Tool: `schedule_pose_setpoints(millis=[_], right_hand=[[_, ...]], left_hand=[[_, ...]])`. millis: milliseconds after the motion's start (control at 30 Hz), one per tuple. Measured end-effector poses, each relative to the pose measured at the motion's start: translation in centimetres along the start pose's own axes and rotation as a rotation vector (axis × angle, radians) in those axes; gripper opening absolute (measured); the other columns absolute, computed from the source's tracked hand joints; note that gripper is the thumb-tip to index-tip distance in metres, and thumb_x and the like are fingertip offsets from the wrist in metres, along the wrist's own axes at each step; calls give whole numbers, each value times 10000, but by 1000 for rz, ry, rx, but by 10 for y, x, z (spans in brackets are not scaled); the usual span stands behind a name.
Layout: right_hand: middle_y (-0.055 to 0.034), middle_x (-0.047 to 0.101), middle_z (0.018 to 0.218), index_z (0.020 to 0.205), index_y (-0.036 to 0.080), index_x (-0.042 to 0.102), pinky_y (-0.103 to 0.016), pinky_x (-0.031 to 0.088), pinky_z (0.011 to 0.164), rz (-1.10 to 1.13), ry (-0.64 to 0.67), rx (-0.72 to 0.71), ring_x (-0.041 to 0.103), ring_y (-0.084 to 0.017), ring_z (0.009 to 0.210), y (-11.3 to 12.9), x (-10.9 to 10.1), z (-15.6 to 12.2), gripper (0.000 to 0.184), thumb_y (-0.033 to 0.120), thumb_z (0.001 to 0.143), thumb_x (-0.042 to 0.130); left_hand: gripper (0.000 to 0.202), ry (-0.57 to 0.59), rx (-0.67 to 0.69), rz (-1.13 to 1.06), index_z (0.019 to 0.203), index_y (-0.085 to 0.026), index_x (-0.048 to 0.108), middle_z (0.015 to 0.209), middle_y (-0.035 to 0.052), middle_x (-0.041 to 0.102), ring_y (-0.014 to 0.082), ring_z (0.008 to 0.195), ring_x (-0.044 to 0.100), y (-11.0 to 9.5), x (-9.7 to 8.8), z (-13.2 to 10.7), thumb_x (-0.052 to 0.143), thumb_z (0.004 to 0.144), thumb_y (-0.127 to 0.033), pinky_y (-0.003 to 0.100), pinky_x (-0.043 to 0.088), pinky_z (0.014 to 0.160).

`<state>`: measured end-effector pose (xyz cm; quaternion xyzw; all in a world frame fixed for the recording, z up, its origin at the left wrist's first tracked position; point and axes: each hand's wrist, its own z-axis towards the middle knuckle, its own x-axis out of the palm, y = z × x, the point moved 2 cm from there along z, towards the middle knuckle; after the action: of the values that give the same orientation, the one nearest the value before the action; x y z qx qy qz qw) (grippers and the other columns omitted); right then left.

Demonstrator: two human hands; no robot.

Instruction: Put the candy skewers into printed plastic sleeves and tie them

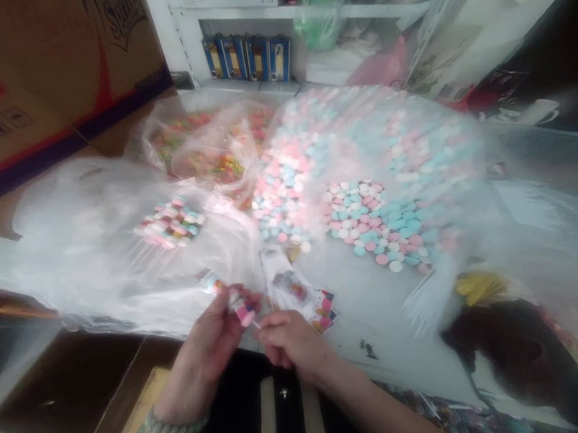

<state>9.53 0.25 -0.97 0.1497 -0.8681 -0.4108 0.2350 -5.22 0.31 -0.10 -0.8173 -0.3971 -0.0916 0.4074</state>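
At the table's front edge, my left hand point(216, 333) is closed around a small printed candy wrapper point(241, 306) in pink, white and dark colours. A thin white stick point(256, 323) sticks out of the wrapper's lower end. My right hand point(291, 341) pinches that stick between thumb and fingers. Beyond my right hand lies a stack of flat printed wrappers point(297, 285). Left of it, a pile of candies on sticks point(171, 222) rests on clear plastic. My fingers partly hide the held wrapper, and its contents are blurred.
Pink, blue and white round candies point(386, 226) spill from a large clear bag. Behind the left pile is a bag of orange and green candies point(200, 146). White sticks point(423, 300) and a yellow bundle point(480, 287) lie right. A cardboard box point(59, 52) stands far left.
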Motion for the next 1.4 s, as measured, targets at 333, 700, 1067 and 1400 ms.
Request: schedule_pose_setpoints(millis=[333, 700, 1067, 1400], right_hand=[[53, 482, 379, 717, 147, 664, -219, 142, 372, 238, 79, 67, 323, -65, 344, -7, -4, 5, 202, 261, 571, 584], [65, 468, 364, 660, 174, 628, -218, 169, 388, 94, -29, 70, 305, -66, 345, 0, -1, 4, 106, 275, 640, 602], [54, 543, 464, 652, 190, 597, -208, 317, 423, -147, -32, 54, 421, -79, 381, 13, -2, -6, 239, 281, 871, 566], [74, 391, 328, 552, 185, 559, -225, 240, 417, -131, -173, 132, 329, -74, 357, 12, -4, 0, 309, 255, 840, 647]], left_hand=[[271, -70, 56, 4, 838, -122, 672, 846, 93, 736, 235, 806, 747, -14, -8, 8, 461, 988, -199, 346, 624, 716], [235, -31, 68, 85, 870, -128, 648, 829, 90, 721, 228, 801, 739, -2, -4, 2, 470, 985, -230, 324, 613, 702], [184, -35, 7, 108, 852, -119, 656, 791, 94, 723, 221, 766, 734, -2, -3, -3, 530, 950, -209, 314, 608, 693], [203, -37, -15, 164, 876, -109, 680, 855, 117, 750, 217, 765, 733, 3, 6, -9, 562, 942, -261, 309, 598, 673]])
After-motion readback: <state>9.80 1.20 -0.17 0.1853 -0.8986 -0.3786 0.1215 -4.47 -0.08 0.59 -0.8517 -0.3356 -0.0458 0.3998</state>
